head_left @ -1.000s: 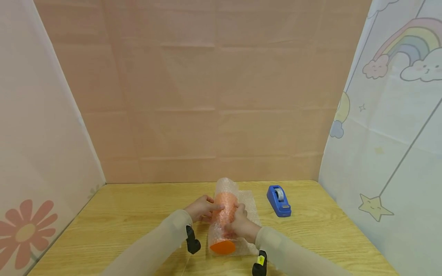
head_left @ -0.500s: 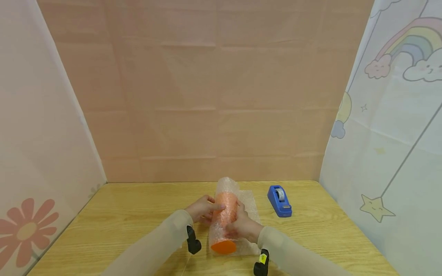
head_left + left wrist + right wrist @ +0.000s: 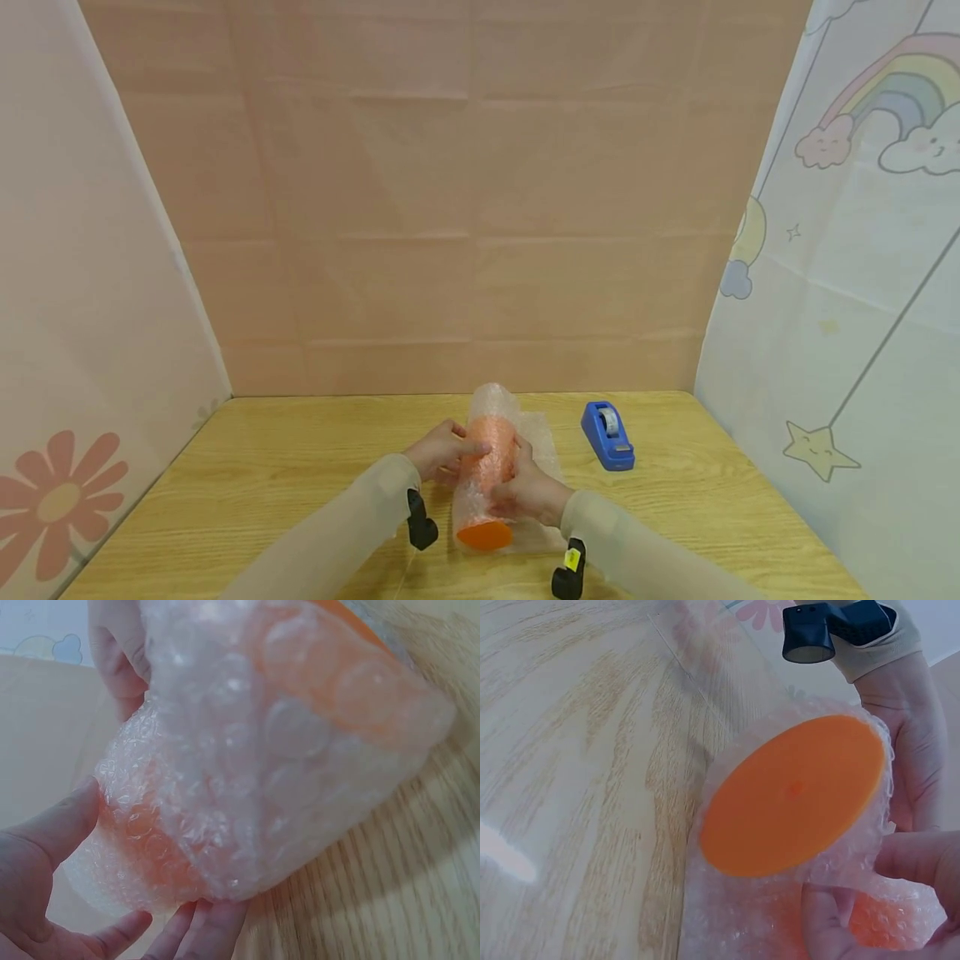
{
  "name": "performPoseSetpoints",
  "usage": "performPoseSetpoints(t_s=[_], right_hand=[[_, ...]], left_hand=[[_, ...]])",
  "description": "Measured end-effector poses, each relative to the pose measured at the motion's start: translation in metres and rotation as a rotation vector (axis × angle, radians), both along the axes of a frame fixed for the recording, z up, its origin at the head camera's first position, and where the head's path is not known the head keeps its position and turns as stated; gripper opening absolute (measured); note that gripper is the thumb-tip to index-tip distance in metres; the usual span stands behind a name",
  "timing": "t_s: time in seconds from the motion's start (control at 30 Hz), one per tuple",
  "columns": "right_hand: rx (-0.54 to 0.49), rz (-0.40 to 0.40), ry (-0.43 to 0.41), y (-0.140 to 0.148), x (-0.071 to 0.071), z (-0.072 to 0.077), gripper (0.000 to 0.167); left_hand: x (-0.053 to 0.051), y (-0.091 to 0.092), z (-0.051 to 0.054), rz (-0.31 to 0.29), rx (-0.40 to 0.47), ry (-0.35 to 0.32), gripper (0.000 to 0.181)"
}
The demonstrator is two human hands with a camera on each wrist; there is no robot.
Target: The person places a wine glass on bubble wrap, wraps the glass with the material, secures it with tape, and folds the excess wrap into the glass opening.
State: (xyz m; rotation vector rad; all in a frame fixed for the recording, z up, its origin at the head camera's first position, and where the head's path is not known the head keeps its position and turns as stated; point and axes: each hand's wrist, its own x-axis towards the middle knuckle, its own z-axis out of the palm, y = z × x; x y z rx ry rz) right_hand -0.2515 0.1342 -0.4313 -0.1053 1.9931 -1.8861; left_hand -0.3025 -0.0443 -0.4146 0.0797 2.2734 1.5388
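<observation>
Left hand [image 3: 439,450] and right hand [image 3: 532,490] grip a bubble-wrapped orange cylinder [image 3: 492,437]; a yellow wrist label [image 3: 572,559] looks illegible.

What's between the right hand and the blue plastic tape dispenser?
Nearest the right hand, a flat flap of clear bubble wrap; then bare yellow wooden tabletop up to the blue tape dispenser. The head view shows that.

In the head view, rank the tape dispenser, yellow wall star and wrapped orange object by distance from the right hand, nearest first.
1. Wrapped orange object, gripped by the right hand.
2. Tape dispenser, on the table to that hand's right.
3. Yellow star, farther right on the wall.
</observation>
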Motion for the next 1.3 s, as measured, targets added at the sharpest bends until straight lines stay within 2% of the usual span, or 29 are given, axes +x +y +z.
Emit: performPoseSetpoints(t_s=[0.43, 0.77, 1.1, 1.3], right_hand=[[-0.104, 0.082, -0.042, 0.006, -0.005, -0.005, 0.103], [-0.164, 0.133, -0.046, 0.007, -0.01, -0.012, 0.104], [-0.225, 0.14, -0.091, 0.009, -0.01, -0.012, 0.101], [-0.208, 0.128, -0.084, 0.008, -0.008, -0.013, 0.102]], left_hand=[[-0.001, 0.0, 0.004, -0.02, -0.008, 0.053, 0.063], [0.004, 0.001, 0.01, -0.012, -0.061, 0.11, 0.059], [0.007, 0.004, 0.014, -0.019, -0.086, 0.159, 0.062], [0.009, 0.006, 0.017, -0.003, -0.106, 0.171, 0.058]])
